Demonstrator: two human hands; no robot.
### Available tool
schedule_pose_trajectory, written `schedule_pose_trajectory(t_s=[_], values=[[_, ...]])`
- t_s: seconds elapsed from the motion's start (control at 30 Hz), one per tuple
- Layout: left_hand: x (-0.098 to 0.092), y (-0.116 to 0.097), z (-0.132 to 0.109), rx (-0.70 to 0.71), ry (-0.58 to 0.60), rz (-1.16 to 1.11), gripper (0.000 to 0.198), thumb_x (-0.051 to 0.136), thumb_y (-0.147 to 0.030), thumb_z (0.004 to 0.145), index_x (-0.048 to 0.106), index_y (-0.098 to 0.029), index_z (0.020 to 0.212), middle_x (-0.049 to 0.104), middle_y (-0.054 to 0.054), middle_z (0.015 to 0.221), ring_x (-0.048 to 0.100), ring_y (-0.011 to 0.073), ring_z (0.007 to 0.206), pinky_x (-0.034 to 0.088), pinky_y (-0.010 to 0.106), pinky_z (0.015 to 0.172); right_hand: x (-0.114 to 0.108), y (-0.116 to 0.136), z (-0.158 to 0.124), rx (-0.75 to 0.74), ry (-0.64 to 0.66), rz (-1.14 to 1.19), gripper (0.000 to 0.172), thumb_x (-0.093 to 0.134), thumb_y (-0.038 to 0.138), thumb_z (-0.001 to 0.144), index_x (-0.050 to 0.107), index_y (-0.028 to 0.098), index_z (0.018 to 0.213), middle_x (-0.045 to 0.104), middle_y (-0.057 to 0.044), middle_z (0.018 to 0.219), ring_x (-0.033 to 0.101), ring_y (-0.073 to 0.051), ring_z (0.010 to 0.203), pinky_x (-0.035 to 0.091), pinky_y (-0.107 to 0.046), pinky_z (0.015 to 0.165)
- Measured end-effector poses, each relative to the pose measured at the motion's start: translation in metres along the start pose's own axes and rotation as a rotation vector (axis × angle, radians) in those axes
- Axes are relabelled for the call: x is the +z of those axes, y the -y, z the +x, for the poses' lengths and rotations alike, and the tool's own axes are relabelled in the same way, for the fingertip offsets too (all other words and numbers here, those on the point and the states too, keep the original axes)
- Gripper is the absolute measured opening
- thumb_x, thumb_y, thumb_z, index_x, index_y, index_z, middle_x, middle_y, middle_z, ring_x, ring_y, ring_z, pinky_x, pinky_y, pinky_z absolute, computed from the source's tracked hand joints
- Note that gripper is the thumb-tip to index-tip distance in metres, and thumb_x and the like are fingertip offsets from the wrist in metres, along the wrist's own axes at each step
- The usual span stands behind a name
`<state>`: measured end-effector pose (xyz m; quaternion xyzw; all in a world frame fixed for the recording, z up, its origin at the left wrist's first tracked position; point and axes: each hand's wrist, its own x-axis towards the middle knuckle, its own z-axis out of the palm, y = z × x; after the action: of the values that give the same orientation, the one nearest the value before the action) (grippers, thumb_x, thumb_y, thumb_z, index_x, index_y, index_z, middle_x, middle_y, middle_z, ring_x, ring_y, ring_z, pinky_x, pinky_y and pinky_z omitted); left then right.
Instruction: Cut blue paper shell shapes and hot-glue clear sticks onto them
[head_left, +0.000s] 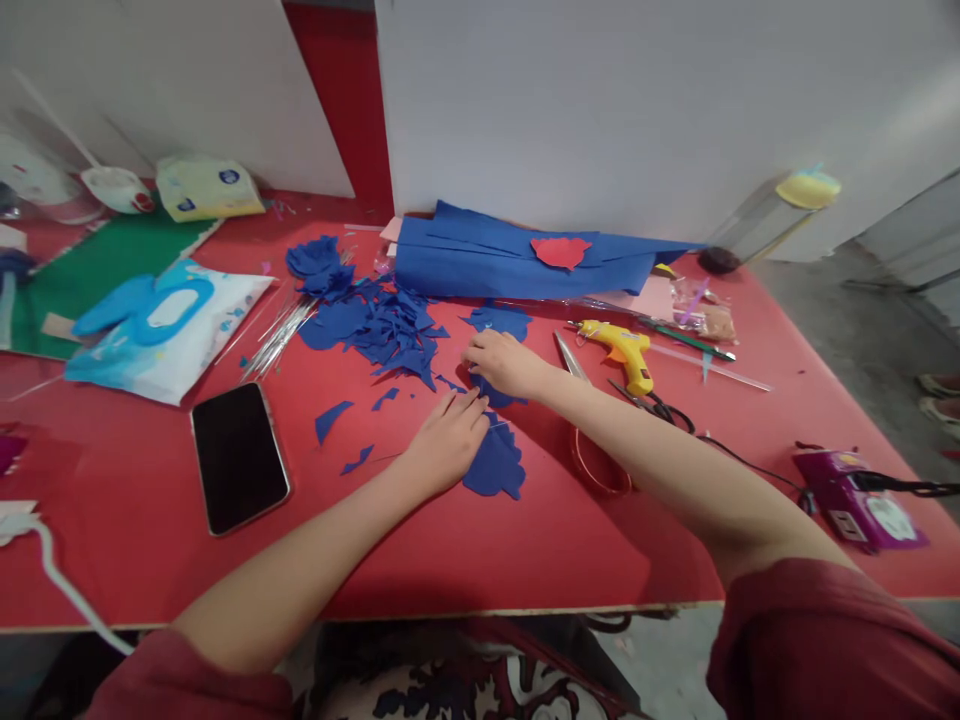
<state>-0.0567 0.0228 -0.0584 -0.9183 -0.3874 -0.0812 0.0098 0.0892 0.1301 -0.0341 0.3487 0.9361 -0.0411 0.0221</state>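
My left hand (448, 440) lies flat on the red table (525, 540), fingers stretched, its fingertips on the edge of a blue scalloped felt piece (496, 465). My right hand (504, 362) is just beyond it, fingers curled down onto a smaller blue felt piece (491, 392). A heap of blue felt scraps (382, 330) lies to the left of the hands. A folded blue felt sheet (495, 262) with a red felt shape (560, 251) on it lies against the wall.
A black phone (238, 455) lies left of my left arm. A yellow glue gun (626, 352), scissors (574, 358), a red ring (600, 470) and a purple power strip (859, 497) sit on the right. A wipes pack (161, 325), thin wires (277, 340) and green sheet (97, 270) sit left.
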Motion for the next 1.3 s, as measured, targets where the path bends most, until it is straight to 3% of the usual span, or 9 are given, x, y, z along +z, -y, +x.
schedule_pose_trajectory(t_s=[0.23, 0.6, 0.87, 1.07, 1.3], values=[[-0.003, 0.000, 0.001, -0.030, -0.005, 0.040, 0.032, 0.034, -0.013, 0.090, 0.060, -0.006, 0.109, 0.058, 0.016, 0.123, 0.046, 0.0315, 0.122, 0.036, 0.048, 0.100, 0.003, -0.002, 0.004, -0.036, -0.023, -0.063, 0.020, 0.041, 0.018, 0.090, 0.059, 0.015, 0.096, 0.057, -0.012, 0.101, 0.045, -0.024, 0.096, 0.027, -0.031, 0.067], [0.001, 0.000, 0.000, -0.009, -0.043, 0.031, 0.031, 0.035, -0.010, 0.089, 0.059, -0.006, 0.107, 0.060, 0.017, 0.118, 0.047, 0.0281, 0.122, 0.037, 0.045, 0.100, 0.004, -0.010, 0.000, -0.072, -0.141, -0.045, 0.023, 0.033, 0.015, 0.092, 0.056, 0.015, 0.094, 0.057, -0.010, 0.101, 0.044, -0.023, 0.095, 0.028, -0.032, 0.071], [0.001, 0.000, 0.001, -0.009, -0.026, 0.012, 0.030, 0.035, -0.011, 0.089, 0.059, -0.007, 0.106, 0.060, 0.018, 0.120, 0.045, 0.0269, 0.124, 0.036, 0.046, 0.101, 0.001, -0.012, -0.009, -0.096, -0.108, -0.064, 0.024, 0.035, 0.018, 0.092, 0.059, 0.016, 0.096, 0.058, -0.012, 0.107, 0.044, -0.024, 0.097, 0.029, -0.034, 0.075], [0.001, -0.001, 0.001, -0.018, -0.011, 0.005, 0.030, 0.036, -0.011, 0.090, 0.059, -0.006, 0.109, 0.059, 0.018, 0.120, 0.045, 0.0278, 0.125, 0.036, 0.047, 0.101, -0.007, -0.003, -0.043, 0.002, -0.176, 0.091, 0.031, 0.033, 0.010, 0.088, 0.059, 0.012, 0.104, 0.058, -0.015, 0.112, 0.048, -0.024, 0.104, 0.039, -0.038, 0.084], [0.001, -0.001, 0.000, -0.005, -0.015, 0.030, 0.033, 0.031, -0.010, 0.091, 0.059, -0.006, 0.107, 0.059, 0.018, 0.120, 0.045, 0.0278, 0.124, 0.037, 0.044, 0.101, 0.021, 0.015, -0.073, 0.002, -0.260, 0.178, 0.048, 0.034, 0.004, 0.081, 0.051, 0.011, 0.125, 0.047, -0.016, 0.136, 0.040, -0.025, 0.127, 0.037, -0.046, 0.100]])
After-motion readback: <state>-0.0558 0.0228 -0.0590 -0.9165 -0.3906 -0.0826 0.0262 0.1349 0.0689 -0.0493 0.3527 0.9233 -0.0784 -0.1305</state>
